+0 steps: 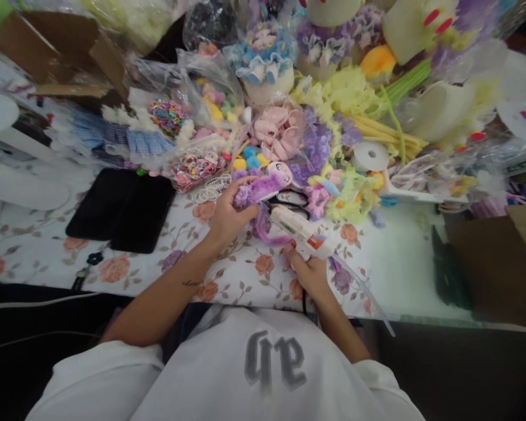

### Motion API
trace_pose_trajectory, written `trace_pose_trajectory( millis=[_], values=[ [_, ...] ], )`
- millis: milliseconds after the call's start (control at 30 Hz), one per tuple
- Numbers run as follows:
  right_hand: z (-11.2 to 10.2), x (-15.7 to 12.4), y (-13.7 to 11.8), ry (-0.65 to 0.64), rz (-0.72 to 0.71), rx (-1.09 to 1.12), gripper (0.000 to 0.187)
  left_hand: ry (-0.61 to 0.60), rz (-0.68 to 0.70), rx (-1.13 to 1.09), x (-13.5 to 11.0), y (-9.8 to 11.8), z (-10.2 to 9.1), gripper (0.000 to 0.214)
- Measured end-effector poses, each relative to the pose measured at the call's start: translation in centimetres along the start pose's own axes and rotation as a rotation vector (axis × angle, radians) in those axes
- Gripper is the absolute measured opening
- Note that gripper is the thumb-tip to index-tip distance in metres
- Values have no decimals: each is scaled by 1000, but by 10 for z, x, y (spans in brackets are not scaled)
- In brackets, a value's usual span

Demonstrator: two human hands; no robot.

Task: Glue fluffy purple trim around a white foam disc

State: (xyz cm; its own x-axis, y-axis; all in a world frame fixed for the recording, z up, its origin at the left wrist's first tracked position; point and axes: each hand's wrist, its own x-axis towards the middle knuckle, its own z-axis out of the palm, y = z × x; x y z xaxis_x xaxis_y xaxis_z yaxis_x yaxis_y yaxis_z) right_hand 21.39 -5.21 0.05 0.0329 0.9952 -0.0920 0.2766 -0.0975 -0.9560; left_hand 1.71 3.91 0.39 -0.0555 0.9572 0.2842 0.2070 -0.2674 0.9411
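My left hand (231,213) is closed round a fuzzy purple doll (258,188) with a small pale face at its upper right end. A white glue gun (300,230) is gripped in my right hand (309,272), its nozzle pointing left toward the doll. From the gun's rear a long clear glue stick (368,295) trails down to the right. Beneath the doll, a purple-pink strand (265,231) hangs near the nozzle. Black-handled scissors (293,200) lie just behind the gun, their blades partly hidden.
Two dark phones or tablets (123,207) lie at left on the flowered tablecloth (158,269). Behind my hands are pink pieces (280,130), yellow ruffled fabric (346,93), a white roll (370,155) and bagged trinkets. Cardboard boxes stand at left (61,52) and right (495,263).
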Motion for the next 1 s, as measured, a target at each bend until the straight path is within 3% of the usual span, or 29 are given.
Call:
trace_pose_trajectory(
  millis=[1000],
  values=[
    [0,0,-1,10,-16,-17,29,-28,-36,-45,-1,4,-1,53]
  ],
)
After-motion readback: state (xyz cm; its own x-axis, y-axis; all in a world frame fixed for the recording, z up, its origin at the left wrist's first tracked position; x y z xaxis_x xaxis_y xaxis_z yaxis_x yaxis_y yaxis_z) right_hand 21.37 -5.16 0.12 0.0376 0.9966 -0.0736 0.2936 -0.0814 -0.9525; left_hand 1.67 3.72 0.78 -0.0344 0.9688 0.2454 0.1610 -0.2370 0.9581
